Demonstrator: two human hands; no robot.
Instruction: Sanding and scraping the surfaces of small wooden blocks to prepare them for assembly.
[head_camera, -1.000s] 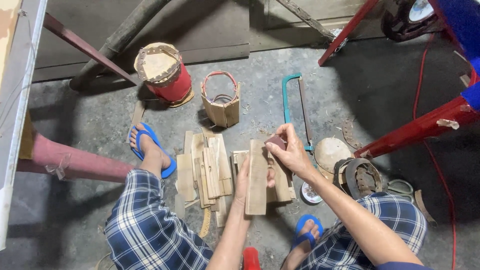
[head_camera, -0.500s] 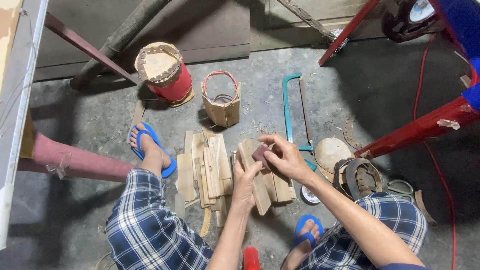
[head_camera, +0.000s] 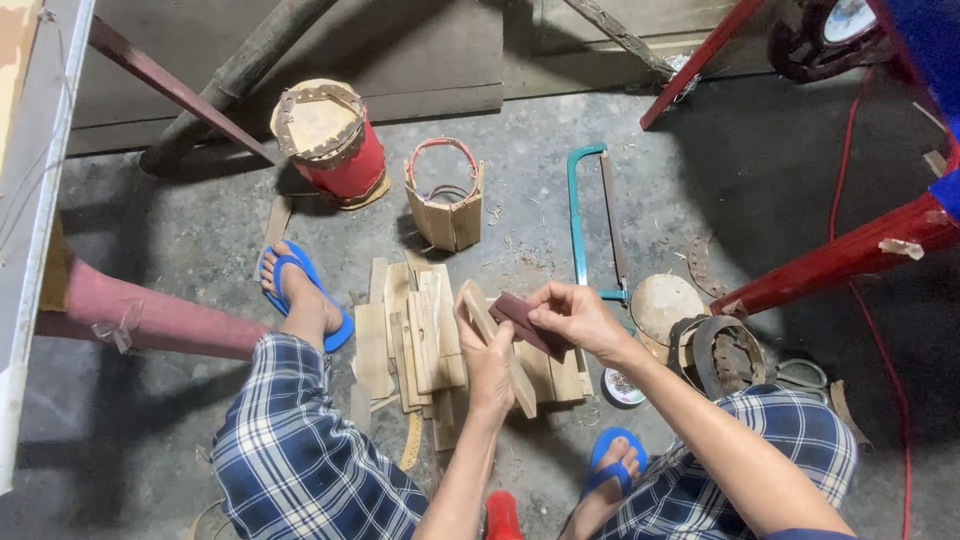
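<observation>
My left hand (head_camera: 487, 362) grips a narrow wooden slat (head_camera: 500, 347) that is tilted over the floor. My right hand (head_camera: 577, 317) holds a dark reddish-brown piece of sandpaper (head_camera: 528, 322) against the slat's upper end. Beneath both hands lies a pile of similar wooden slats (head_camera: 415, 340) on the concrete floor. I sit with my knees apart in checked trousers and blue sandals.
A small bucket of slats bound with a red hoop (head_camera: 445, 200) stands behind the pile, with a red drum-like container (head_camera: 333, 145) to its left. A teal-framed hacksaw (head_camera: 590, 215) lies to the right. A round wooden disc (head_camera: 665, 303), metal rings (head_camera: 720, 350) and red frame legs (head_camera: 850, 255) are at right.
The slat in my left hand has tilted from upright toward the right. My right hand has picked up the sandpaper and brought it onto the slat.
</observation>
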